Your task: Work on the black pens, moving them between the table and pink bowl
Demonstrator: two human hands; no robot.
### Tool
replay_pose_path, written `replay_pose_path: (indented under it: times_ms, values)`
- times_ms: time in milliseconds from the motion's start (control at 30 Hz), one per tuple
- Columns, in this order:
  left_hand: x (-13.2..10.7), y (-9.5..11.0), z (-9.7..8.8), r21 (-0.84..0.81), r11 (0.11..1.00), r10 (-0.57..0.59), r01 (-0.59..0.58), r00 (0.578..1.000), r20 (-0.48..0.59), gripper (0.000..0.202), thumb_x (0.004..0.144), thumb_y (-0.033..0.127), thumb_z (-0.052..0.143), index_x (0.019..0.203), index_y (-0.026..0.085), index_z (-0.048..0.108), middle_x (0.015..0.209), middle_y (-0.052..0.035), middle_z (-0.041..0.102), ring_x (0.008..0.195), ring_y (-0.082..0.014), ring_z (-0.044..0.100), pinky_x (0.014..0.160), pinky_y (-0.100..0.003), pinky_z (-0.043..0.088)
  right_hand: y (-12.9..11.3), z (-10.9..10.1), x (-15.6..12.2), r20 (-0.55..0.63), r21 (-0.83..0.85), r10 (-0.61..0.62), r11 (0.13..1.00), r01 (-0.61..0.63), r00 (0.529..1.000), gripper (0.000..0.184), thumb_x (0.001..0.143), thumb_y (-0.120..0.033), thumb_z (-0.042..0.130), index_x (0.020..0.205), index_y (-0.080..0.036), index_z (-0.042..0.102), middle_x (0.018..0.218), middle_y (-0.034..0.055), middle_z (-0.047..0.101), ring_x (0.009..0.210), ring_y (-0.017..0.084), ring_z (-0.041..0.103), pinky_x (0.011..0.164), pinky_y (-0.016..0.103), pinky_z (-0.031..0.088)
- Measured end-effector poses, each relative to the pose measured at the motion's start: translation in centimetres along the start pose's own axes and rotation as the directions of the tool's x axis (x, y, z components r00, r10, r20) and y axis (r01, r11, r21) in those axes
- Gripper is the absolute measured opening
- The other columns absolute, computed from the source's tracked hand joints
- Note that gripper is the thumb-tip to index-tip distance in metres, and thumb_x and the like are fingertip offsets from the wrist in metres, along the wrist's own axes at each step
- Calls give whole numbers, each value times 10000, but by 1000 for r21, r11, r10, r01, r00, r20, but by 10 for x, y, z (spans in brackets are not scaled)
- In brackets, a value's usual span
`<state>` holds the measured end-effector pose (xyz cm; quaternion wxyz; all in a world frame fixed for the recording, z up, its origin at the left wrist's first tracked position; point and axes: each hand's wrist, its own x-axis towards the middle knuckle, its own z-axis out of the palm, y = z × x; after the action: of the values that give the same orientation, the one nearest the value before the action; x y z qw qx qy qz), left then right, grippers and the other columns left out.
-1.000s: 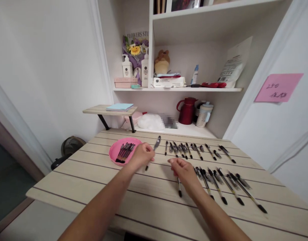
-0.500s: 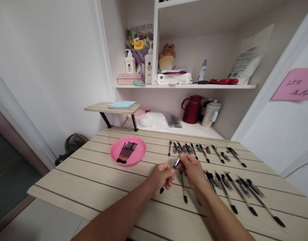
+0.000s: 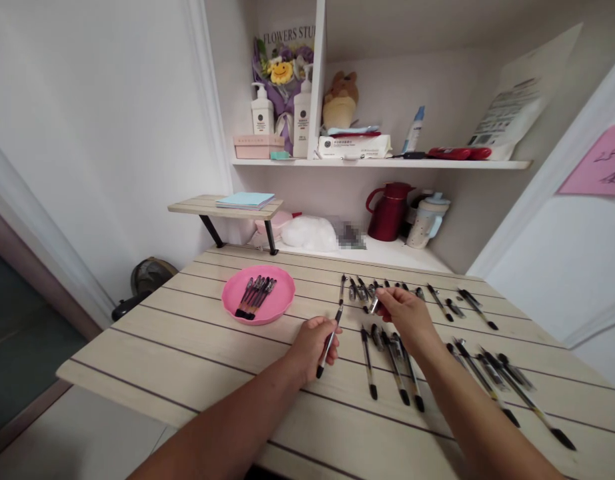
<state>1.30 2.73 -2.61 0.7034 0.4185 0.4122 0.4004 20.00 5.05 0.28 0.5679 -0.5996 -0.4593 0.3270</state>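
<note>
My left hand is closed around a black-and-clear pen, held slanted with its uncapped tip pointing away from me. Over the back row of pens, my right hand pinches a small clear, silvery pen cap, apart from the pen. Several capless pens and loose caps lie in two rows on the table; one front-row pen is just right of my left hand. Beyond that hand another pen stands out at the row's left end. A pink scalloped plate holds several capped pens.
The slatted wooden table carries a small raised stand with blue paper at the back left. Behind it are a red jug, a pale cup and a white shelf with bottles and boxes.
My hands have moved apart. The right one has gone up and to the right with the cap, leaving the pen's tip bare in my left hand. The view has shifted slightly.
</note>
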Motion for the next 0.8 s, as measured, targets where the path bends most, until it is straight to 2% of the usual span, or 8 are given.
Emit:
replay_pose_path:
  times_ms: [133,300,633,800]
  values:
    - [2,-1,-1,-35,999,2,-5,997,-82,310,666,432,550,775,144,507,514,51,486,341,-53,422,359,-183,268,-7,11,6,172,-361,-47,926,108,984,254,669,-428,556,646,-177,583,473,-17,567,428,116,501,455,228,364]
    - [0,2,-1,-53,998,10,-16,994,-110,285,679,387,534,846,158,505,516,62,480,337,-51,415,348,-175,255,-2,22,5,283,-646,-27,733,211,959,231,691,-393,523,619,-186,593,519,-8,591,487,124,521,483,225,329]
    - [0,0,1,-42,999,-3,0,996,-85,269,681,382,534,817,153,493,506,52,484,334,-49,416,341,-170,251,10,39,-5,334,-865,35,409,292,942,243,697,-373,511,722,-181,658,748,84,666,717,185,587,559,250,339]
    - [-1,0,1,-37,999,-3,1,997,-74,276,676,385,539,818,152,499,507,54,485,334,-49,418,341,-169,253,10,43,-6,297,-907,69,333,259,952,259,708,-377,515,777,-177,665,801,105,670,767,206,595,560,257,340]
